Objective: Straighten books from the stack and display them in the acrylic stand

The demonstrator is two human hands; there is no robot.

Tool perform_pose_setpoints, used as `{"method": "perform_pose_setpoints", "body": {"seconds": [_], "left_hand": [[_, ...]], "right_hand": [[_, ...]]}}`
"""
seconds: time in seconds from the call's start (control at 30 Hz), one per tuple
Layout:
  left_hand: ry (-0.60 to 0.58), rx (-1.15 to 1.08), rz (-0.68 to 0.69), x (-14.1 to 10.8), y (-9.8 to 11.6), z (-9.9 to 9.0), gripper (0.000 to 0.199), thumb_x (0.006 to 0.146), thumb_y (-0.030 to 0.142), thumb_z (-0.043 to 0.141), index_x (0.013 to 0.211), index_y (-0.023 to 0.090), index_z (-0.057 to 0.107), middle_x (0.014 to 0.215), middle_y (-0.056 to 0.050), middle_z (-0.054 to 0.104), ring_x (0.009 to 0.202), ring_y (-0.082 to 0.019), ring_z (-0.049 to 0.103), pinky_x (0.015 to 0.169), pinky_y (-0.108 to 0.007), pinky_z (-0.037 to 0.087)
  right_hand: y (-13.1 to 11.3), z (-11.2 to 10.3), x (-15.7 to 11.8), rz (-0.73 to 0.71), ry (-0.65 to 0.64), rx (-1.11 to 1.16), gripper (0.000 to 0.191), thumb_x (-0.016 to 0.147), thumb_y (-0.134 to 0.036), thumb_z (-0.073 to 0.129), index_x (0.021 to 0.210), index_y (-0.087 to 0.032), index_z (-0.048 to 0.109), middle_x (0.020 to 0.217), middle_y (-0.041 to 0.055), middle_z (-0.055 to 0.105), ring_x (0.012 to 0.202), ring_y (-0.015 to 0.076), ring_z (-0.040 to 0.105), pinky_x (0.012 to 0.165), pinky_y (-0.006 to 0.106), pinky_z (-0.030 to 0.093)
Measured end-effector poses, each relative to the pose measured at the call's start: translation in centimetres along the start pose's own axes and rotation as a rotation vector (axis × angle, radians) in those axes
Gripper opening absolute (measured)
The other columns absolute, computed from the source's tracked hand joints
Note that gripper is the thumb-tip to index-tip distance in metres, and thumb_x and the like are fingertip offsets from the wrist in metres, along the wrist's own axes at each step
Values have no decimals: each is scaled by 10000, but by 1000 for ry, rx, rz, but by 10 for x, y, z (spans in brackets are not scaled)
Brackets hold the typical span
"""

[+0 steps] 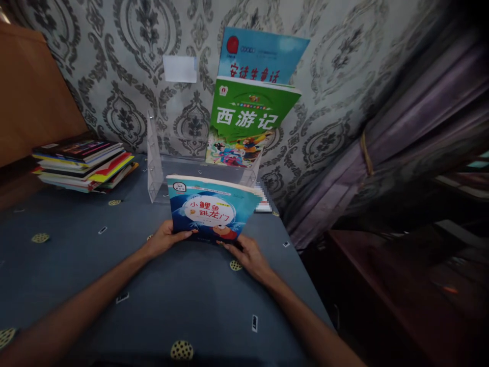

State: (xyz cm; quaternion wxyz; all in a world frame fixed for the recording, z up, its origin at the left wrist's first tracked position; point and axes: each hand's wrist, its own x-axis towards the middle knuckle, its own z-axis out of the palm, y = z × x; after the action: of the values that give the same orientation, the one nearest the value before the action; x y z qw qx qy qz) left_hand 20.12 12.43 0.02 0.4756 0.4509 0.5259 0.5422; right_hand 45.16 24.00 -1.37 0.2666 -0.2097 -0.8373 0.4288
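A blue book with a white oval and red title (212, 209) is held upright between my two hands, cover toward me. My left hand (165, 238) grips its lower left corner, thumb across the cover. At the lower right corner my right hand (248, 254) holds it the same way. Behind the book stands a clear plastic rack (153, 160). A green book (248, 114) rests upright at the rack's right side, with a light-blue book (263, 53) standing higher behind it. The blue book hides part of the rack's front.
Several stacked books (86, 163) lie at the left on the patterned blue-grey tabletop (153, 316). Patterned wallpaper with a white patch (179, 69) rises behind. A purple tied curtain (367, 148) hangs at the right, beside a dark reddish surface (367, 255).
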Motion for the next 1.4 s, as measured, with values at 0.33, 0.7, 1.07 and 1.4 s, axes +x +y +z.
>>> {"method": "perform_pose_setpoints", "body": {"seconds": [0.33, 0.7, 1.07, 1.4], "left_hand": [[43, 51, -57, -7, 0, 6, 381, 742, 424, 758, 1015, 158, 775, 1076, -96, 765, 1009, -257, 685, 966, -420, 514], [20, 153, 37, -9, 5, 7, 416, 810, 404, 678, 1149, 162, 699, 1241, -96, 706, 1155, -285, 634, 1039, -437, 474], [-5, 253, 106, -11, 9, 11, 629, 874, 470, 609, 1423, 186, 488, 1467, -123, 536, 1358, -304, 476, 1169, -503, 331], [-34, 253, 135, -14, 9, 10, 638, 900, 471, 590, 1459, 194, 453, 1461, -134, 538, 1389, -308, 437, 1185, -517, 301]], "right_hand": [[-2, -4, -2, 14, 2, 29, 392, 953, -409, 554, 1276, -209, 647, 1116, 45, 749, 999, 236, 691, 858, 341, 543], [-5, -3, -1, 104, -3, 156, 376, 907, -469, 612, 1161, -207, 701, 1123, 64, 741, 1020, 249, 669, 895, 383, 543], [0, 2, -2, 171, 43, 156, 446, 874, -572, 608, 1031, -164, 695, 785, 31, 669, 605, 145, 553, 529, 256, 460], [-1, 2, -3, 141, 54, 127, 424, 884, -538, 598, 1062, -164, 687, 751, 24, 648, 623, 155, 545, 554, 259, 451]]}}
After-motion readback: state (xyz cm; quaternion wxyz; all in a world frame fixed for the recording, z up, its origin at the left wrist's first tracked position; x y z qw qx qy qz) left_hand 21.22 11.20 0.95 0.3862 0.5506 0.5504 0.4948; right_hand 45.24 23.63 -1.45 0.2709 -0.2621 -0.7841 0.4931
